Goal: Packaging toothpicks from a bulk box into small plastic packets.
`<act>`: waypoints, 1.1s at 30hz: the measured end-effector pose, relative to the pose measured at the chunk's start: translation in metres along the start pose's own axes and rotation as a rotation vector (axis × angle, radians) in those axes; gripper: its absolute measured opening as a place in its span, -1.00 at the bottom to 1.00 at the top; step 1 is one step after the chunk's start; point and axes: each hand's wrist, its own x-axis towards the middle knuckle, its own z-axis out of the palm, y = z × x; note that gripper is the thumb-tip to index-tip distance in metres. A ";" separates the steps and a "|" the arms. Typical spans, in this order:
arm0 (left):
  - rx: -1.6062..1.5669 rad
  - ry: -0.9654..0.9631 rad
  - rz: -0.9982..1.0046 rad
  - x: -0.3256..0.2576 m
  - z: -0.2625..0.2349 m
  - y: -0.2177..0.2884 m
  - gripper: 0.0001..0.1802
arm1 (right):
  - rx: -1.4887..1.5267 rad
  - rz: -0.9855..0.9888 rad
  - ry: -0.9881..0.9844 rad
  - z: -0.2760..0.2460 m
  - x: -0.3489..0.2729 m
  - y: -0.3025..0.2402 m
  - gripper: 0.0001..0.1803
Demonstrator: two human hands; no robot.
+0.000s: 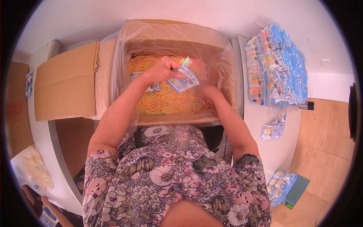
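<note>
A small packet [182, 80] with a blue-striped edge, coloured sticks poking from its top, sits pinched in the left hand [160, 70] above the cardboard box [68, 85] of loose yellow sticks [166, 101]. The right hand [207, 92] reaches into the box behind its plastic liner [227, 72]; whether it grips anything I cannot tell. Filled packets [278, 64] pile on the table to the right.

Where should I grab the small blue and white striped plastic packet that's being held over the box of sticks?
Best taken by the free lower right corner of the small blue-and-white striped plastic packet, coming from the right. It is flat and thin, and the left hand already pinches its upper end where coloured sticks poke out, so a thumb-and-finger pinch across its faces probably suits.
</note>
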 end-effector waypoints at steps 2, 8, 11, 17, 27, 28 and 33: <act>0.025 0.006 0.000 -0.003 0.000 0.001 -0.83 | -0.019 0.081 -0.084 -0.026 -0.024 -0.008 -0.66; 0.082 0.026 0.051 -0.003 0.015 -0.002 -0.85 | 1.204 -0.130 0.261 -0.066 -0.078 -0.046 -0.89; 0.105 0.053 0.098 -0.004 0.015 0.002 -0.84 | 1.290 -0.272 0.358 -0.061 -0.073 -0.057 -0.84; 0.000 0.021 0.057 -0.007 0.019 0.009 -0.85 | 1.223 -0.453 0.545 -0.047 -0.059 -0.055 -0.82; 0.149 0.021 0.271 -0.004 0.029 0.003 -0.89 | 0.743 -0.381 0.895 -0.056 -0.050 -0.077 -0.74; 0.062 -0.019 0.213 -0.003 0.027 0.003 -0.89 | 0.778 -0.360 0.919 -0.056 -0.048 -0.074 -0.75; 0.017 -0.100 0.004 -0.007 0.006 0.013 -0.86 | 0.942 -0.143 0.470 -0.057 -0.065 -0.035 -0.79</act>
